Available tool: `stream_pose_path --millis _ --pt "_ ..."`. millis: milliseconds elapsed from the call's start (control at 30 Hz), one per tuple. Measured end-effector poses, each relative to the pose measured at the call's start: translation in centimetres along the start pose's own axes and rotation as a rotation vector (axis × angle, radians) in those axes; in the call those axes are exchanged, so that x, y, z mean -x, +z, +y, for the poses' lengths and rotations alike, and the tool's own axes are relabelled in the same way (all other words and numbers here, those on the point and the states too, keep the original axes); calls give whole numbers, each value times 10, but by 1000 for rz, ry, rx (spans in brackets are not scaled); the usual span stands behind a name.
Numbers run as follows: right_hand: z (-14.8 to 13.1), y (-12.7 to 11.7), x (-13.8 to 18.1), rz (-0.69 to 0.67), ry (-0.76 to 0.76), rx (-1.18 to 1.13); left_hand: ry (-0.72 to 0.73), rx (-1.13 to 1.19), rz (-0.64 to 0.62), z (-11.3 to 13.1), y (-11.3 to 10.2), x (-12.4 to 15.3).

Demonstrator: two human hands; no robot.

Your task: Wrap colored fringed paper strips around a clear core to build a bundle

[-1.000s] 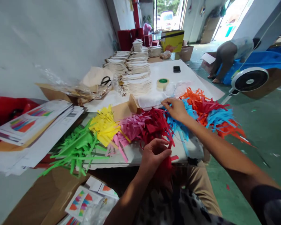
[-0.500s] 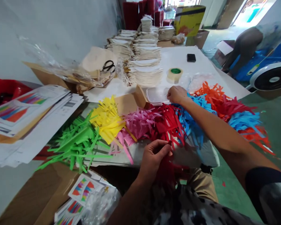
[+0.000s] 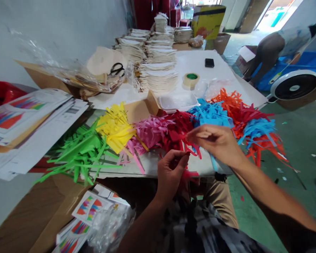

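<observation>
Low at the table's near edge, my left hand (image 3: 171,172) pinches the top of a dark red paper tassel (image 3: 184,181), whose strips hang down beside my lap. Just right of it and higher, my right hand (image 3: 217,142) has its fingertips pressed together; anything between them is too small to make out. Behind the hands lie heaps of cut paper fringe: red (image 3: 177,124), pink (image 3: 152,130) and blue (image 3: 209,112). A shallow clear plastic tray (image 3: 179,102) stands beyond the red heap.
Yellow (image 3: 117,126) and green fringe (image 3: 80,154) lie leftward, orange (image 3: 228,100) rightward. Stacked cloth-like bundles (image 3: 158,79), a tape roll (image 3: 191,80), scissors (image 3: 117,69) and a black box (image 3: 209,63) are farther back. A fan (image 3: 294,87) and a bending person (image 3: 271,49) are at right.
My right hand has left the plastic tray and come back toward my left hand, fingers pinched. The left hand still holds the red tassel. The whole view has shifted slightly.
</observation>
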State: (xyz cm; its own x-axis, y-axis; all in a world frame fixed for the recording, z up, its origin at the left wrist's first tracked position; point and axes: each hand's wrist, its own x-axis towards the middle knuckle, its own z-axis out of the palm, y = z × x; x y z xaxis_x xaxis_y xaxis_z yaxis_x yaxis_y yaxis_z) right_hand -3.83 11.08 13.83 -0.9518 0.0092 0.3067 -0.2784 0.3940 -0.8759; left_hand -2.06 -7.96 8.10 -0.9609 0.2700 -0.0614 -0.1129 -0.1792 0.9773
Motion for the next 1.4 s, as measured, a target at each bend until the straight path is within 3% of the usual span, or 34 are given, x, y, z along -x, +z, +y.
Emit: stream_pose_path --millis 100,233,533,833,1133,1400 --pt "-6 0 47 47 31 -23 86 -94 -26 5 6 8" --pt "-3 -5 76 138 -38 68 196 -209 -42 8 14 19" --pt "-10 -15 101 81 -145 229 412 -364 -127 5 19 30" --pt "-13 -17 116 13 -118 310 553 -482 -167 3 22 37" --pt "-12 -24 117 -44 81 44 518 -426 -255 -3 20 39" --pt "-19 -29 124 -116 88 124 459 -417 -288 -3 24 42"
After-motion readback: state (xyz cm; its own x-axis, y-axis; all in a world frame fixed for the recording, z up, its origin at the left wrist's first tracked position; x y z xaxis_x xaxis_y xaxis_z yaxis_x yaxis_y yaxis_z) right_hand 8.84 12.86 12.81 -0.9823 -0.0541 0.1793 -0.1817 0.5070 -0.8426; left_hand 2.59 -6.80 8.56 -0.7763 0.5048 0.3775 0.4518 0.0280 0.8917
